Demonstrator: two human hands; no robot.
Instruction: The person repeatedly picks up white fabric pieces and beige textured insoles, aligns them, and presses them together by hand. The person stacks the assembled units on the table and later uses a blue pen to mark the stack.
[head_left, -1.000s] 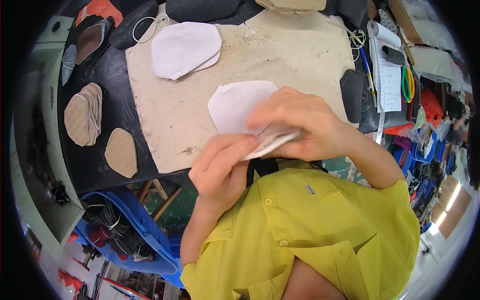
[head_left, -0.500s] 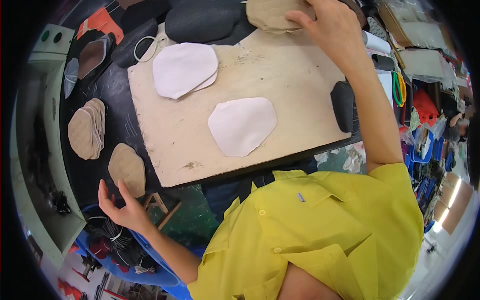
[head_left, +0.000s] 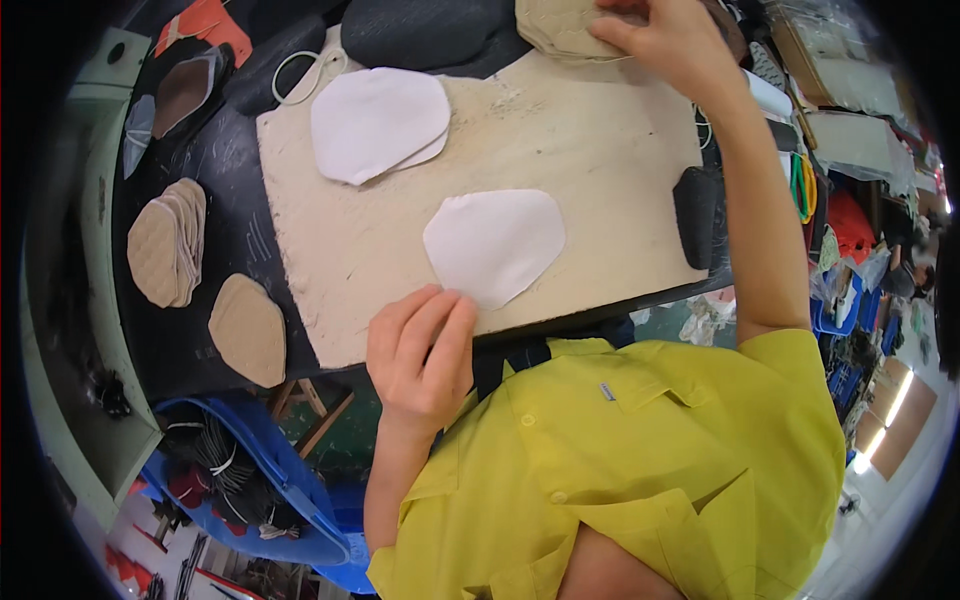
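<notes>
A single white fabric piece (head_left: 497,245) with rounded corners lies flat on a worn cream board (head_left: 600,200). At its near left edge my left hand (head_left: 422,350) has its fingers drawn together, the fingertips on that edge. Far right, my right hand (head_left: 675,45) is at a stack of beige quilted pieces (head_left: 560,28), thumb laid over the top and fingers bent; the frame's upper edge cuts off part of it. Overlapping white pieces (head_left: 375,125) rest farther back on the board.
Left of the board, a fanned stack of beige pieces (head_left: 160,250) and a lone beige piece (head_left: 248,330) lie on the black table. Black rolled material (head_left: 420,35) sits at the back. A blue tub (head_left: 270,460) with dark bundles stands below left. A black pad (head_left: 693,218) is at the board's right edge.
My left hand has moved right, from beside the lone beige piece to the white piece's near edge, and its fingers have closed. My right hand stays at the beige stack.
</notes>
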